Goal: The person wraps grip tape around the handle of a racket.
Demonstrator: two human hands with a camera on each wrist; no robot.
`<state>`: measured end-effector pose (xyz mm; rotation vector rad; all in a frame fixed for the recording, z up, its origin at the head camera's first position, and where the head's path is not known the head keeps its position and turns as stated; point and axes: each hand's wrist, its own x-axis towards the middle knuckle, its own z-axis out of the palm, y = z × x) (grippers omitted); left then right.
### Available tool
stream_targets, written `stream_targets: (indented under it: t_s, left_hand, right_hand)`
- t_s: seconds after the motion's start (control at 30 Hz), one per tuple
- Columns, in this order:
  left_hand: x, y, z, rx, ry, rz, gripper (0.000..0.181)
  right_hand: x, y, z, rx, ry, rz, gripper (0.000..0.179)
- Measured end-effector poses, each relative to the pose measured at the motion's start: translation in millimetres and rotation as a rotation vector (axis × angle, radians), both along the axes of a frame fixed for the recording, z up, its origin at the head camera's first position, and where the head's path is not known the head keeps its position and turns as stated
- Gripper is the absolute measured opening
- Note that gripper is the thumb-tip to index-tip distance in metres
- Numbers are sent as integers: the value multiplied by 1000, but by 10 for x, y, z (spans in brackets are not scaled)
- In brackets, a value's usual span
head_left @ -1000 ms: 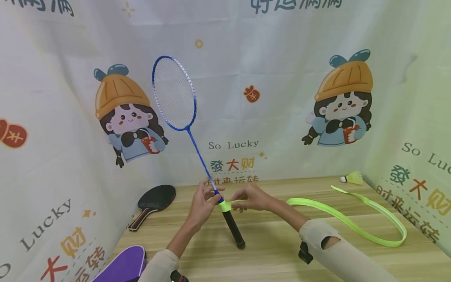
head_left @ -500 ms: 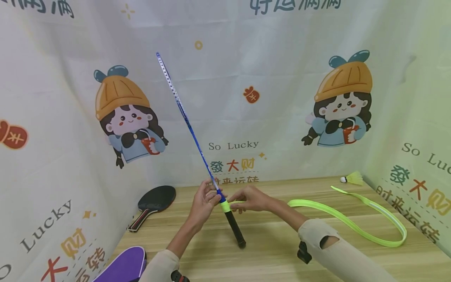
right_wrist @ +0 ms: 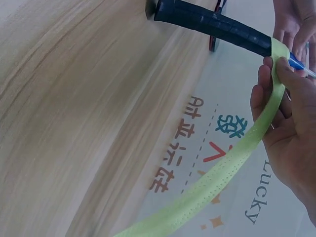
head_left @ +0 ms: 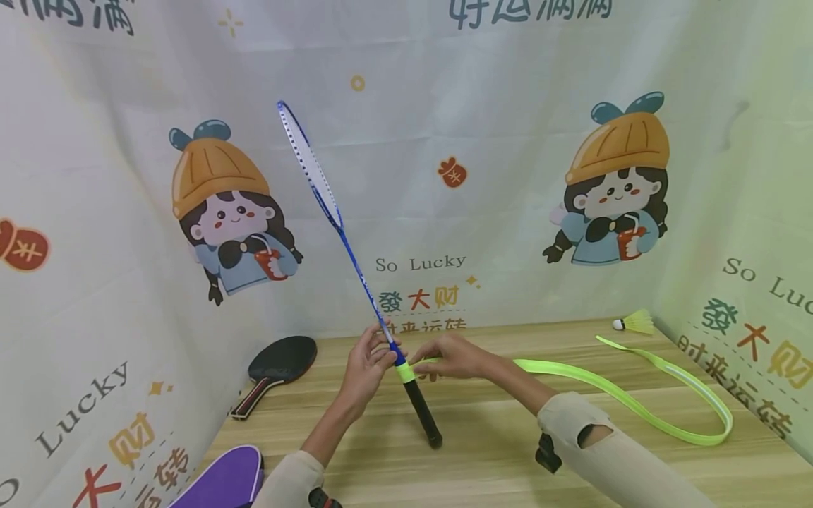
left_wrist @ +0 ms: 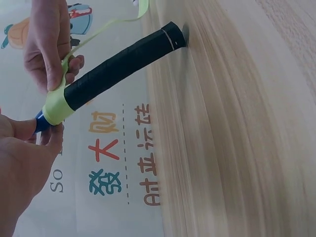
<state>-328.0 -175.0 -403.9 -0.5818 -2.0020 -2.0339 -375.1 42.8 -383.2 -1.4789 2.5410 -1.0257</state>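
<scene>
A blue and white badminton racket leans up and to the left, its black handle low and close over the table. My left hand pinches the blue cone just above the handle. Bright yellow-green grip tape wraps round the top of the handle. With thumb and fingers my right hand pinches this tape right beside the handle. From there the loose length of tape trails to the right and curves across the table. Small holes dot the tape in the right wrist view.
A black table tennis bat lies at the table's back left. Nearer, a purple rounded thing is partly cut off by the frame. A yellow shuttlecock sits at the back right corner. A printed cloth hangs behind the wooden table.
The racket has turned about its shaft: its head went from nearly face-on to edge-on, then slightly back. Both hands stay in about the same place.
</scene>
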Motion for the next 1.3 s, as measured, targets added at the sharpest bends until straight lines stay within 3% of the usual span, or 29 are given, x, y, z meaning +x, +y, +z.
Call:
stream_targets:
  t_s: [0.33, 0.57, 0.67, 0.87, 1.03, 1.3]
  left_hand:
    - [8, 7, -14, 12, -20, -2, 56]
    - [3, 61, -77, -63, 51, 207, 48]
    - [10, 67, -64, -55, 47, 231, 49]
    - [41, 16, -10, -60, 20, 196, 53]
    - [50, -43, 1, -67, 4, 124, 60]
    - [60, -86, -7, 0, -27, 3, 65]
  right_hand:
    - [4, -26, -32, -67, 29, 8, 13]
    - [-4, -51, -100, -100, 66, 6, 12]
    - [-13, -44, -104, -95, 56, 10, 12]
    - [-54, -29, -121, -76, 59, 17, 12]
    - [-69, -64, -120, -52, 65, 33, 17]
    - [21, -105, -83, -17, -49, 100, 26]
